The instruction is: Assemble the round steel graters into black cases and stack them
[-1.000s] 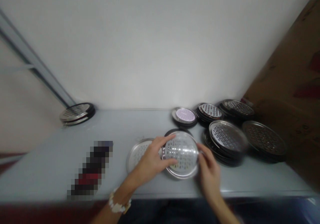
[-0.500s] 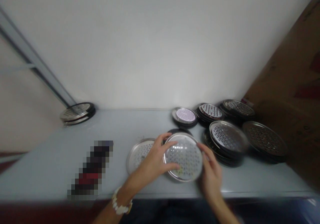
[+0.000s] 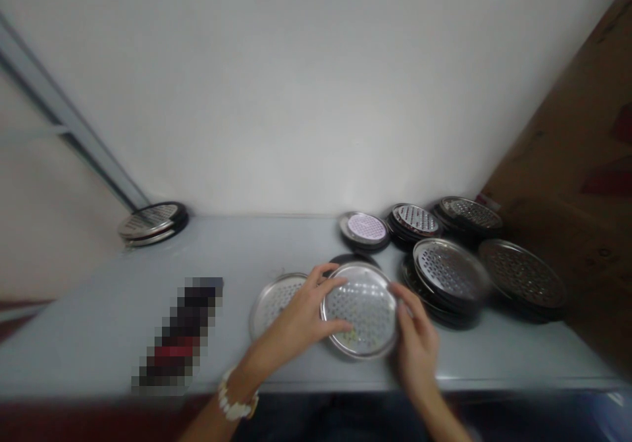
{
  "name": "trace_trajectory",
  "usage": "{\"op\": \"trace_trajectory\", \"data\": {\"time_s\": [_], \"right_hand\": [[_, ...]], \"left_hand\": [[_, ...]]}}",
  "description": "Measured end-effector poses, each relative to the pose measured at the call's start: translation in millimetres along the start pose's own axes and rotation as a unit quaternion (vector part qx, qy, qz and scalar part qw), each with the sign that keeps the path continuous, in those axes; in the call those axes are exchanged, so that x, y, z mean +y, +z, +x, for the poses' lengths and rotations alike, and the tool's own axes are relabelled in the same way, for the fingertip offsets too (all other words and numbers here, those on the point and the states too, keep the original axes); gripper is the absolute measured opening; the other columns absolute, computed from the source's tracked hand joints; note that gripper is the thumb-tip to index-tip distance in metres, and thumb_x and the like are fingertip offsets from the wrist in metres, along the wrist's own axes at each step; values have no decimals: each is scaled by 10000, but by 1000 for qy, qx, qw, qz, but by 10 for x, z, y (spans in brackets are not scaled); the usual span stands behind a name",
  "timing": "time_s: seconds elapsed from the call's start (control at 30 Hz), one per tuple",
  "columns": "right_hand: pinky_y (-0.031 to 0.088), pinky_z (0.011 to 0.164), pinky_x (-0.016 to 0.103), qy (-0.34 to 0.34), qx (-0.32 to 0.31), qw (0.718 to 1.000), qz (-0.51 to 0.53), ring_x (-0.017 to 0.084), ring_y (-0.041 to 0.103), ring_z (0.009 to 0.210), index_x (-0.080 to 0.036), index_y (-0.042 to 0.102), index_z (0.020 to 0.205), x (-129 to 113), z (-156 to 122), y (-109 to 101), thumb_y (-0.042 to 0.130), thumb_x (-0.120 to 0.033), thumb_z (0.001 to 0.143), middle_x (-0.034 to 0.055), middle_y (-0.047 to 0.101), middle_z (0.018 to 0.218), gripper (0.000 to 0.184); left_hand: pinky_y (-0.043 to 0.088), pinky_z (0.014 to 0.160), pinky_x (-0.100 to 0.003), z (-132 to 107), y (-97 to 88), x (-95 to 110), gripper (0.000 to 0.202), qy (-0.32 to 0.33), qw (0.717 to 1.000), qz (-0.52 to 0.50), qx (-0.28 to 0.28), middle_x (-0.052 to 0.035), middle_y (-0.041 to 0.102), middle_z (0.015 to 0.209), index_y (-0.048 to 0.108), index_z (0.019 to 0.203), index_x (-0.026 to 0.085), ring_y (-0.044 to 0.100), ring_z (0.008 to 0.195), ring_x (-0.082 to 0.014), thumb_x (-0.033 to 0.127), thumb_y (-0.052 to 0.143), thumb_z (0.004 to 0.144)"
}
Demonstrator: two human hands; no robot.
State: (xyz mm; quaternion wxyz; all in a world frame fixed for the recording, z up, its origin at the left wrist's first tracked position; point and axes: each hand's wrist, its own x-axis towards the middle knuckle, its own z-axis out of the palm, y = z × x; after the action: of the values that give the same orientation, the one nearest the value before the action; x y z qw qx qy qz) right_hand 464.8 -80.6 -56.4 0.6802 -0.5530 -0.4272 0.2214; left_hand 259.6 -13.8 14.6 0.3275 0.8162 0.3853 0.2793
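Note:
Between my two hands is a round metal grater (image 3: pixel 368 317), its perforated face tilted up toward me and shiny with reflections; small yellowish marks show near its lower edge. My left hand (image 3: pixel 316 307), with a pale beaded bracelet at the wrist, grips its left rim, thumb lying over the face. At the right rim my right hand (image 3: pixel 417 340) holds on with its fingers. Behind it a dark round piece (image 3: pixel 353 257) is mostly hidden. Another round grater (image 3: pixel 274 303) lies on the table, partly covered by my left hand and forearm.
Stacked graters (image 3: pixel 447 274) stand close to my right hand, with several more stacks farther right and toward the wall. A small stack of graters (image 3: pixel 153 221) sits at the table's far left. A pixelated dark object (image 3: pixel 180 333) lies at left. A brown board (image 3: pixel 573 218) borders the right side.
The held grater has shifted very slightly to the left, and the reflections on its face have changed. Both hands keep the same grip.

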Motion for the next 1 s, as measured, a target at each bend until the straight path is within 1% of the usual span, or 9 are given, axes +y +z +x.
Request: {"op": "trace_trajectory", "data": {"time_s": [0.3,0.43,0.6,0.7,0.77,0.83,0.9,0.97,1.0], "right_hand": [[436,1064,485,15,-10,1000,7,296,619,1181,-217,747,1126,-1,12,8,615,-462,930,107,719,1218,340],[478,1016,463,30,-26,999,-7,297,631,1149,-212,724,1148,-15,20,32,682,-478,885,115,710,1219,377],[513,966,435,16,-31,999,-14,295,635,1135,-207,725,1138,-44,32,68,740,-458,847,124,698,1201,384],[512,974,443,7,-26,1000,-9,295,631,1143,-205,730,1121,-28,33,75,750,-449,840,124,693,1192,373],[509,986,448,4,-24,1000,-4,293,626,1153,-207,728,1123,-13,28,73,749,-440,842,123,687,1199,366],[512,981,447,5,-25,1000,-5,290,623,1156,-210,726,1132,-3,21,67,745,-430,848,121,681,1207,360],[519,966,441,6,-24,1000,-11,289,624,1151,-212,726,1138,1,15,61,740,-423,852,121,678,1210,356],[526,949,434,4,-22,1000,-21,288,628,1138,-212,733,1128,-1,12,58,737,-419,852,121,681,1199,345],[529,943,430,1,-21,999,-26,287,630,1131,-211,738,1121,-3,12,58,735,-415,852,121,685,1190,337]], "left_hand": [[419,1162,-515,0,31,-34,576,3,1000,19,18,-90,495,1479,623,1306,276,548,1335,-313,272,852,777],[416,1168,-511,1,23,-47,620,12,999,28,14,-92,491,1489,607,1337,281,566,1320,-307,234,850,769],[399,1185,-481,-13,-7,-9,639,14,1000,24,10,-77,480,1508,611,1344,285,543,1347,-298,200,844,755],[410,1173,-463,-15,10,18,541,0,1000,6,20,-80,519,1477,648,1299,268,548,1338,-294,224,813,786],[446,1135,-444,1,12,21,407,-15,999,-14,36,-81,563,1434,666,1264,259,569,1310,-281,255,731,863],[514,1046,-411,27,-33,7,344,-31,997,-36,54,-84,604,1388,645,1281,254,617,1235,-257,276,615,940],[556,949,-384,32,-150,-20,334,-51,995,-37,78,-89,647,1331,618,1295,241,662,1130,-238,284,526,977],[556,894,-381,-25,-311,-51,271,-74,993,4,90,-86,713,1184,657,1188,219,687,1012,-236,288,510,971],[547,884,-380,-87,-387,-66,224,-84,993,36,79,-75,731,1099,678,1109,214,687,973,-239,290,532,956]]}}
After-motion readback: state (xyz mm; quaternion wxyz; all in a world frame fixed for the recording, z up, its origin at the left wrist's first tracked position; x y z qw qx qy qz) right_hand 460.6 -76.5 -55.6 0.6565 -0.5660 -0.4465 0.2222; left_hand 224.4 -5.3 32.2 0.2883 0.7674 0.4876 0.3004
